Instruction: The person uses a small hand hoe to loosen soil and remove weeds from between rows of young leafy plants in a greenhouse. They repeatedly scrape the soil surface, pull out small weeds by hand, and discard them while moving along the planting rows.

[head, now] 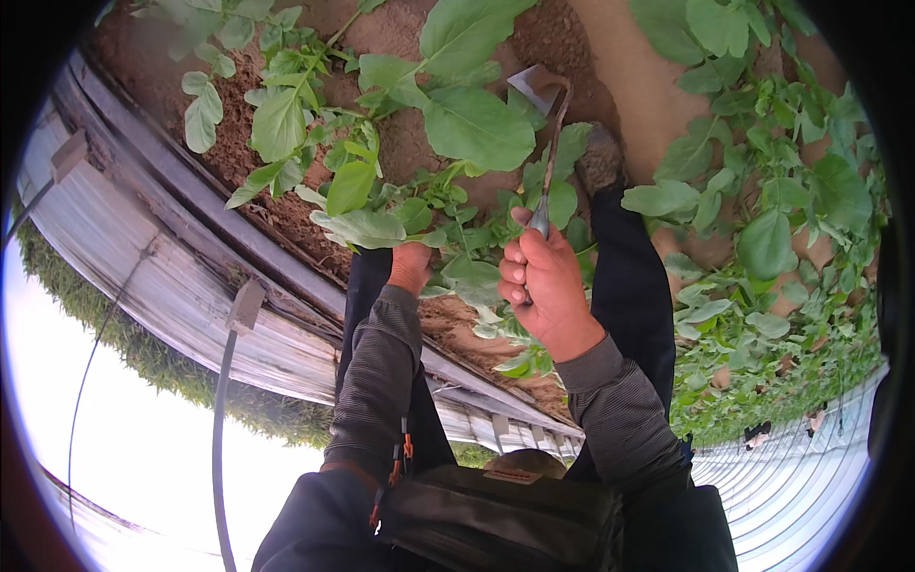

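Observation:
My right hand [545, 286] is closed around the grey handle of a small hand hoe [557, 136]. The hoe's thin, rusty, bent shank leads up to a flat metal blade [535, 87], close above the soil and partly behind leaves. My left hand [412, 266] reaches in among the leafy green plants [457, 214] between my legs. Leaves cover its fingers, so I cannot tell whether they grip a stem. Broad, pale-green leaves [477, 125] spread above both hands.
A long metal rail [207, 207] and plastic sheeting [179, 286] run along the left, with a curved tunnel pole [223, 400] nearby. More leafy plants [779, 193] grow on the right beside a bare soil strip [636, 79]. My shoe [600, 161] rests on the soil near the hoe.

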Demonstrator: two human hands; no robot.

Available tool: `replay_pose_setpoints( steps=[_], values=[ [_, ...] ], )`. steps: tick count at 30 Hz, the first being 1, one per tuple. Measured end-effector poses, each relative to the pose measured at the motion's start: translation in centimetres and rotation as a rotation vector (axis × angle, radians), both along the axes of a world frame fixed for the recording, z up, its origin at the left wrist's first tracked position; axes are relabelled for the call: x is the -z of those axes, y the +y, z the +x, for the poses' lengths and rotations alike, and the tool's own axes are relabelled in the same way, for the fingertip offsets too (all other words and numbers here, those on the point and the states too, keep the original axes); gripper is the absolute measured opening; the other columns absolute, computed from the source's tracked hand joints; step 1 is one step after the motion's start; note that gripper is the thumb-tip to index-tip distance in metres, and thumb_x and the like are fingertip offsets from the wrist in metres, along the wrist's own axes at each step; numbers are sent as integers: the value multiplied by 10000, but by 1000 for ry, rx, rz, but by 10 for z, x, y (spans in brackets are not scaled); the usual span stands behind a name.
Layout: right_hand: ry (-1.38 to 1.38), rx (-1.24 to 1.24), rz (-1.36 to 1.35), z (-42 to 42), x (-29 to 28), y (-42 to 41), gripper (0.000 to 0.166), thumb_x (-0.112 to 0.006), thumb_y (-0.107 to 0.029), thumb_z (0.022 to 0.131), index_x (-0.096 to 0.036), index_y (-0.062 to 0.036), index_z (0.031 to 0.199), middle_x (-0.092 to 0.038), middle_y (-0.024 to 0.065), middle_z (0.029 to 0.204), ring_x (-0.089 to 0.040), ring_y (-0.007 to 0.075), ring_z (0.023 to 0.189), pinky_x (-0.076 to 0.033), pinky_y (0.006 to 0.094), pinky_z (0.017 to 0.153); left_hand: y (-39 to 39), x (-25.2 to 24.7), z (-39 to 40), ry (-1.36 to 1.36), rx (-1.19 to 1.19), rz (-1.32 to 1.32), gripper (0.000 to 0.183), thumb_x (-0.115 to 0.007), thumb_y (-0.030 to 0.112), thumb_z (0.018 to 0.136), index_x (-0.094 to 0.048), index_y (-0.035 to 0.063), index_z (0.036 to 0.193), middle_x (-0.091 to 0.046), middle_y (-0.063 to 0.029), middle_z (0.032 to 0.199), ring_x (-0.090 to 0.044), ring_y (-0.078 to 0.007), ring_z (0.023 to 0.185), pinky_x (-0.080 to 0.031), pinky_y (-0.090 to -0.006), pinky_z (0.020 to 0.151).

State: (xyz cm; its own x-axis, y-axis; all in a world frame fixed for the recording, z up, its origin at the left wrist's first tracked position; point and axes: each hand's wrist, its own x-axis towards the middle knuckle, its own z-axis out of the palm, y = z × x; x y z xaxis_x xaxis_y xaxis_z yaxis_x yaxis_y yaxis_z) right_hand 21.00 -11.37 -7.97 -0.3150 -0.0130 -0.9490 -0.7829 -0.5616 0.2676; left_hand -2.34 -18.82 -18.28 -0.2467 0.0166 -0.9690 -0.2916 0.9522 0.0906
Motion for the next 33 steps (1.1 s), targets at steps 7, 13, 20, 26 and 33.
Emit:
replay_pose_setpoints(
  steps=[7,13,20,26,33],
  values=[
    [-10,-23,1,-6,1,-2,278,-512,-151,964,-462,-136,1236,-424,-28,735,-384,66,558,-313,228,441,-31,40,-58,363,1221,516,270,-637,151,836,-601,48,1083,-638,-129,974,-596,-326,930,-459,-428,859],
    [-6,-41,9,-9,2,-3,282,-505,-151,966,-461,-137,1244,-427,-24,739,-387,69,559,-314,232,440,-33,74,-71,301,773,615,268,-605,174,861,-596,9,1073,-638,-128,998,-601,-284,949,-470,-396,852],
    [6,-35,15,-9,0,-2,280,-500,-156,970,-460,-137,1246,-420,-25,739,-380,67,560,-310,227,441,-46,111,-103,213,406,714,240,-630,166,876,-649,11,1058,-673,-82,1047,-648,-211,896,-522,-350,797],
    [-46,-22,-22,-2,5,-9,265,-504,-170,981,-463,-143,1242,-411,-33,731,-376,65,560,-302,223,440,-61,129,-84,111,483,611,392,-538,273,934,-518,49,1256,-576,-139,1195,-576,-282,1047,-465,-451,937],
    [-5,-13,6,-12,3,-9,291,-496,-109,937,-462,-129,1225,-419,-12,722,-395,79,543,-329,254,431,-92,147,-127,-77,218,637,333,-654,227,853,-597,47,1127,-624,-105,1085,-598,-213,989,-481,-395,871]
  ],
)
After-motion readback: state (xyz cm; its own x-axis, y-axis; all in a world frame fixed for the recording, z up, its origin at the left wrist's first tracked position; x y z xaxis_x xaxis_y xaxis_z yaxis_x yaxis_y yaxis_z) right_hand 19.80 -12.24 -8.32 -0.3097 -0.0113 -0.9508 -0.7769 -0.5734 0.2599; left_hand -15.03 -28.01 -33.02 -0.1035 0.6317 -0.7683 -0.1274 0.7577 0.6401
